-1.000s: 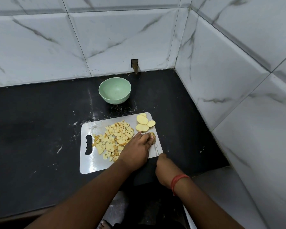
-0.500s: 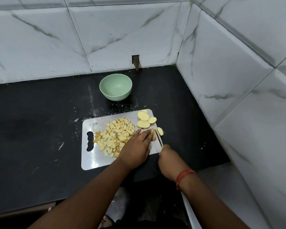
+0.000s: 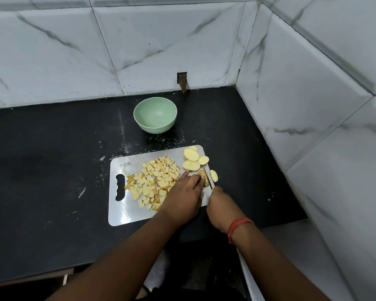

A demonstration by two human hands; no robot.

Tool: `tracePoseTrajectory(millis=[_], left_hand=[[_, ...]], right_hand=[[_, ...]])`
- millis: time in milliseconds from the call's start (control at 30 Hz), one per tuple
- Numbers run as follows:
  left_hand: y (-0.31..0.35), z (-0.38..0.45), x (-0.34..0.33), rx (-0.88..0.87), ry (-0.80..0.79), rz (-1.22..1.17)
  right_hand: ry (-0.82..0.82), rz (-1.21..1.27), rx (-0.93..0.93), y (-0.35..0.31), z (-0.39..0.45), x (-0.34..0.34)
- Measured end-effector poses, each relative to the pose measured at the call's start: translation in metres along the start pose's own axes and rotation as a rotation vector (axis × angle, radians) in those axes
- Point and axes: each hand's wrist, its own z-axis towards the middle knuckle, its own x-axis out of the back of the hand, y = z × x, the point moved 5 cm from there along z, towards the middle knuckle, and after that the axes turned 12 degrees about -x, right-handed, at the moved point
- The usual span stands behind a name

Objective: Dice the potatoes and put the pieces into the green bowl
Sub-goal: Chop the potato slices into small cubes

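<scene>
Head view, potato end (image 3: 205,180) under left fingers (image 3: 194,181), knife (image 3: 208,181) beside

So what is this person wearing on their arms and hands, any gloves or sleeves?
No gloves: both the left hand and the right hand are bare, and no sleeve shows on either forearm as far as the view reaches. The only thing worn is a red-orange thread band wrapped in several turns around the right wrist. No rings or watch are visible.

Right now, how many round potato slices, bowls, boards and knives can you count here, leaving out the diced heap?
Round potato slices: 5
Green bowl: 1
Cutting board: 1
Knife: 1
Total: 8
</scene>
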Motion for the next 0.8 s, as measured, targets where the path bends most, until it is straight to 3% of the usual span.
tracePoseTrajectory(millis=[800], left_hand=[[-0.004,0.0,-0.002,0.012,-0.034,0.096]], right_hand=[[-0.063,0.0,0.065,-0.005,0.015,-0.006]])
